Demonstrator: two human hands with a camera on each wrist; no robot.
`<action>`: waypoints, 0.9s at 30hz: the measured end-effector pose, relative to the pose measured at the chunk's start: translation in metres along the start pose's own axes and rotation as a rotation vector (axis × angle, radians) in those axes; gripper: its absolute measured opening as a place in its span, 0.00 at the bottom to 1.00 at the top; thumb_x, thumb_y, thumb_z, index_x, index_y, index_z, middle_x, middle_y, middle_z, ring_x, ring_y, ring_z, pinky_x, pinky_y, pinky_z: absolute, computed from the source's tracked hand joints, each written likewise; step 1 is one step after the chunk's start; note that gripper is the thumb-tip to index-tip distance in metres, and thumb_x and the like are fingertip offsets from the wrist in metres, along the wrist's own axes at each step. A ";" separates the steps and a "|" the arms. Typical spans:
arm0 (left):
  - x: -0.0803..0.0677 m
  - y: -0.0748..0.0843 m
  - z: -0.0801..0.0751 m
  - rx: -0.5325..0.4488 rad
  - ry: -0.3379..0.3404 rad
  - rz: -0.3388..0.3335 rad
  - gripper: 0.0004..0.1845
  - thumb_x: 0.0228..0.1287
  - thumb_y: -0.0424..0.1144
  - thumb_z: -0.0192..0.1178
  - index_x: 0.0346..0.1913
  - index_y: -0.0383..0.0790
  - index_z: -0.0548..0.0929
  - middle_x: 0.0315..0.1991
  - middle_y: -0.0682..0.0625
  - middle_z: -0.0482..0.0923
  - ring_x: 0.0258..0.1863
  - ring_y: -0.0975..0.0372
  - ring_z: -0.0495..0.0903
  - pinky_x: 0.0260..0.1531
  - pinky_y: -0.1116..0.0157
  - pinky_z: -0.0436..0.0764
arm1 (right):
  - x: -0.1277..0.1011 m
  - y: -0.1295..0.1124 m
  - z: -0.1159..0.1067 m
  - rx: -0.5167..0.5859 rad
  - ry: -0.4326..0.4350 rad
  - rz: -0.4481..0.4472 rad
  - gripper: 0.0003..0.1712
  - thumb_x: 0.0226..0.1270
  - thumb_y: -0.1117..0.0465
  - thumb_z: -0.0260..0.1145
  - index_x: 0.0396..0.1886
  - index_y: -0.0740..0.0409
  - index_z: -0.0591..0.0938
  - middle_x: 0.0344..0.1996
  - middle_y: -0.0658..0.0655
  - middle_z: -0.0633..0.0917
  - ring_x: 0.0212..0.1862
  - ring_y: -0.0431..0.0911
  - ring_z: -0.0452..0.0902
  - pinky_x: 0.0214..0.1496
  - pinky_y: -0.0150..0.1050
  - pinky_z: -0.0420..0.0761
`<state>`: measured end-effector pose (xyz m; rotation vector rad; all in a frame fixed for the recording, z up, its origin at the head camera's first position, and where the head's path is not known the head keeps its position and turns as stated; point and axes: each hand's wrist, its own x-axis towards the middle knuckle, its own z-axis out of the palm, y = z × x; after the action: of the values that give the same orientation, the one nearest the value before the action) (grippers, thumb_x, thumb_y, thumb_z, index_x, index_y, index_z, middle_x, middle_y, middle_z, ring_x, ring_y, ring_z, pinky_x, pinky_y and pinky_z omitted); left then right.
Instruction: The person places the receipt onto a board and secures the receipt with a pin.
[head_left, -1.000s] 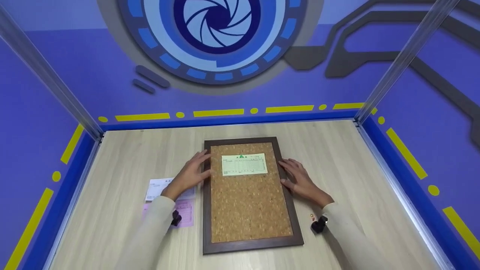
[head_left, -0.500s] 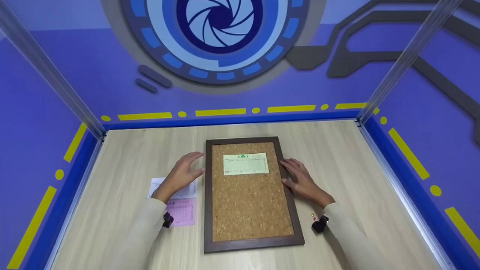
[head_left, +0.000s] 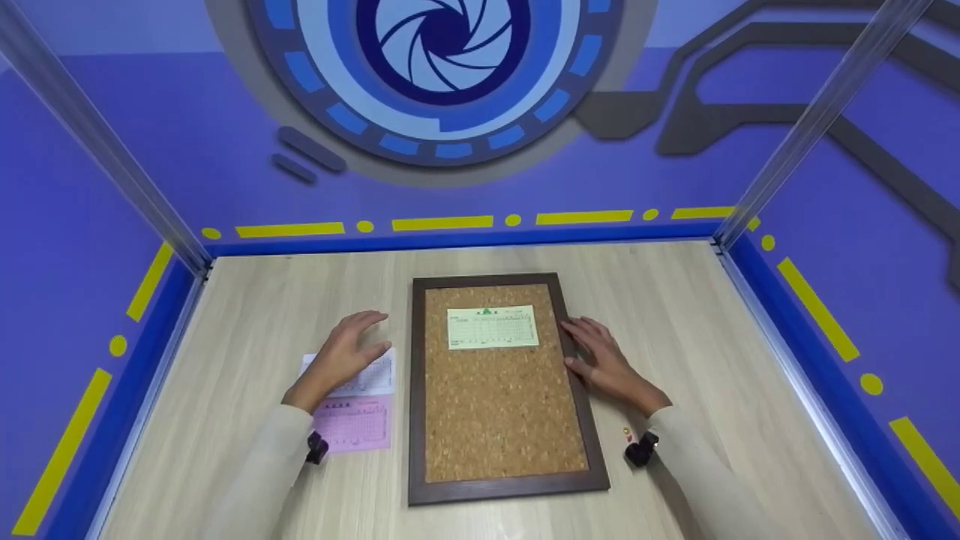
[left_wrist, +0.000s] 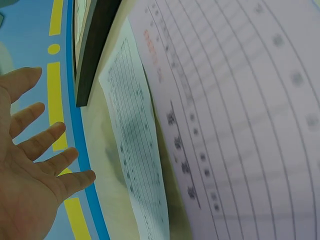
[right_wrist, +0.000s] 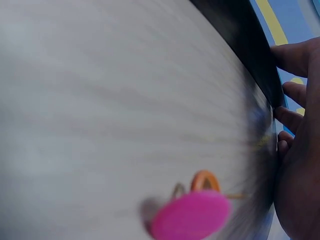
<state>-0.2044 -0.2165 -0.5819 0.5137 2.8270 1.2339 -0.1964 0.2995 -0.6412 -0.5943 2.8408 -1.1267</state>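
A cork board (head_left: 504, 420) in a dark wooden frame (head_left: 417, 390) lies flat on the table, with a pale green form (head_left: 493, 327) on its upper part. My left hand (head_left: 346, 354) hovers with spread fingers over a white sheet (head_left: 373, 379), just left of the frame and apart from it. A pink sheet (head_left: 356, 424) lies below the white one. The left wrist view shows the open palm (left_wrist: 35, 165), the printed white sheet (left_wrist: 137, 160) and the frame's corner (left_wrist: 95, 50). My right hand (head_left: 600, 358) rests flat against the frame's right edge, its fingers (right_wrist: 296, 57) touching the dark wood.
Two small pins lie on the table by my right wrist, a pink one (right_wrist: 192, 216) and an orange one (right_wrist: 205, 180). Blue walls and clear corner posts (head_left: 97, 142) enclose the wooden table (head_left: 675, 300) at the back and sides.
My left hand has drawn leftward off the frame's left edge and now sits over the white sheet. The right hand and the board have not moved.
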 end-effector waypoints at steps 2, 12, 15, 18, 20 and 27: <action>-0.002 -0.002 -0.003 0.000 0.009 0.002 0.29 0.74 0.35 0.71 0.74 0.30 0.80 0.76 0.30 0.74 0.79 0.36 0.68 0.79 0.38 0.65 | 0.000 -0.001 -0.001 0.001 -0.007 0.008 0.43 0.79 0.49 0.70 0.85 0.59 0.69 0.84 0.68 0.65 0.86 0.67 0.50 0.83 0.75 0.51; -0.017 -0.016 -0.009 -0.021 0.041 -0.031 0.28 0.75 0.35 0.71 0.73 0.30 0.80 0.76 0.30 0.73 0.78 0.35 0.69 0.79 0.37 0.65 | 0.001 -0.002 -0.003 -0.005 -0.011 0.006 0.43 0.78 0.49 0.70 0.86 0.58 0.68 0.85 0.67 0.65 0.87 0.67 0.50 0.83 0.75 0.51; -0.023 -0.020 -0.011 -0.027 0.057 -0.045 0.28 0.75 0.35 0.71 0.73 0.29 0.80 0.76 0.30 0.74 0.77 0.35 0.71 0.77 0.37 0.68 | 0.002 -0.002 -0.002 0.012 -0.016 0.014 0.43 0.79 0.48 0.70 0.87 0.56 0.68 0.85 0.66 0.65 0.87 0.67 0.49 0.83 0.75 0.50; -0.028 -0.024 -0.014 -0.034 0.076 -0.064 0.28 0.75 0.35 0.71 0.73 0.29 0.80 0.76 0.29 0.73 0.77 0.34 0.71 0.78 0.37 0.67 | 0.003 -0.002 -0.002 0.034 -0.012 0.019 0.43 0.79 0.48 0.69 0.87 0.55 0.67 0.85 0.65 0.64 0.87 0.66 0.48 0.83 0.75 0.49; -0.032 -0.027 -0.016 -0.035 0.084 -0.080 0.28 0.74 0.34 0.71 0.73 0.28 0.80 0.76 0.29 0.73 0.78 0.33 0.70 0.79 0.37 0.66 | 0.003 -0.001 -0.001 0.030 -0.006 0.018 0.43 0.79 0.48 0.69 0.87 0.55 0.68 0.85 0.65 0.65 0.87 0.66 0.49 0.83 0.76 0.50; -0.046 -0.038 -0.022 -0.041 0.081 -0.146 0.28 0.75 0.34 0.71 0.73 0.28 0.79 0.78 0.28 0.71 0.80 0.33 0.65 0.80 0.36 0.62 | 0.000 -0.001 -0.001 0.014 -0.015 0.010 0.43 0.79 0.49 0.69 0.87 0.56 0.68 0.86 0.65 0.64 0.87 0.67 0.49 0.83 0.75 0.49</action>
<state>-0.1753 -0.2702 -0.5987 0.2560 2.8381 1.3099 -0.1966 0.2993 -0.6403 -0.5848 2.8181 -1.1352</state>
